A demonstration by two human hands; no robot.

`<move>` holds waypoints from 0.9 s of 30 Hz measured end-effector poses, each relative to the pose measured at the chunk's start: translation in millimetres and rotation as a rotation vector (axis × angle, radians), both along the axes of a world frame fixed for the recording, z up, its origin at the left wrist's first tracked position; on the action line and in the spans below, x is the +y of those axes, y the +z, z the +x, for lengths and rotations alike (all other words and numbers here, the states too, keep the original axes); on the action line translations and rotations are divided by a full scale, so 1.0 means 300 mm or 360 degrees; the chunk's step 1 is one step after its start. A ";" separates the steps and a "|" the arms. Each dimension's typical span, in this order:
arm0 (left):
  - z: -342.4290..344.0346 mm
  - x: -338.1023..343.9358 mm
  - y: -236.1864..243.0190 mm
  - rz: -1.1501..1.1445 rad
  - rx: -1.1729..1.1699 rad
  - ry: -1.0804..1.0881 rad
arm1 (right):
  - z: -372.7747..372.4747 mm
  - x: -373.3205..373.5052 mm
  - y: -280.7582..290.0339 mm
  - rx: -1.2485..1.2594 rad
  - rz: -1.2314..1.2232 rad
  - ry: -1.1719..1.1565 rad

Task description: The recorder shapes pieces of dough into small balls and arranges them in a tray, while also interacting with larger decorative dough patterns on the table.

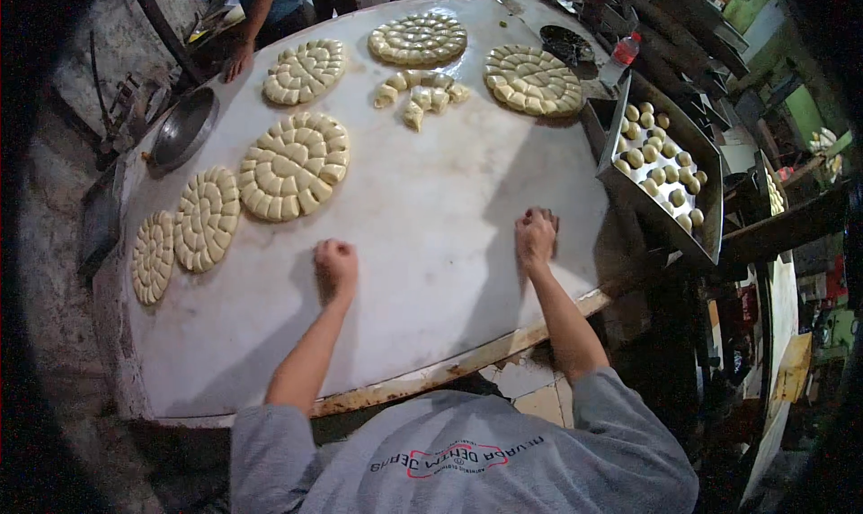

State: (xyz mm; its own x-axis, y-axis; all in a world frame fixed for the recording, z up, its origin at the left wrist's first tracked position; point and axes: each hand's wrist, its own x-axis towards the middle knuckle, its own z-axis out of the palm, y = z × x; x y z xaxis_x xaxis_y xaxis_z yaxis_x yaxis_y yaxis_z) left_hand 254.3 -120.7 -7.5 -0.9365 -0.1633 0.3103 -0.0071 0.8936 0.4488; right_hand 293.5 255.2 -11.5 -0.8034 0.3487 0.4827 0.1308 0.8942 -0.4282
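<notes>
The left hand (336,266) and right hand (537,236) are forming fists over the pale tabletop (427,285), probably working best well clear of the dough rounds (294,166) at left.

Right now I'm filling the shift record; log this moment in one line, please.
left hand: curled; right hand: curled; both: over table, contact unclear; dough rounds: six, on table; dough balls: in tray

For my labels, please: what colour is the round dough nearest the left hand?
Pale yellow; the round dough shows best in the head view.
</notes>
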 end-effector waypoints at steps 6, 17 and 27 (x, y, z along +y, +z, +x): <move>0.279 0.150 0.026 0.0075 -0.0055 -0.0342 | 0.091 -0.197 -0.024 -0.0073 -0.0167 0.0007; 0.102 -0.250 0.036 -0.0157 0.0047 0.0234 | 0.049 0.004 0.004 -0.0042 0.0176 -0.0279; 0.397 -0.221 0.092 -0.0197 -0.0633 -0.0321 | 0.205 -0.020 0.057 -0.0764 0.0119 0.0635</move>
State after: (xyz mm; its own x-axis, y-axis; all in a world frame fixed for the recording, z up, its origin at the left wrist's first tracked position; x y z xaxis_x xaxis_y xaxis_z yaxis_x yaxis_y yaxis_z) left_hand 373.5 -187.0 20.1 -0.9960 0.0503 -0.0739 0.0226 0.9415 0.3363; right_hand 355.0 249.1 5.6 -0.9979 -0.0434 0.0474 -0.0569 0.9391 -0.3389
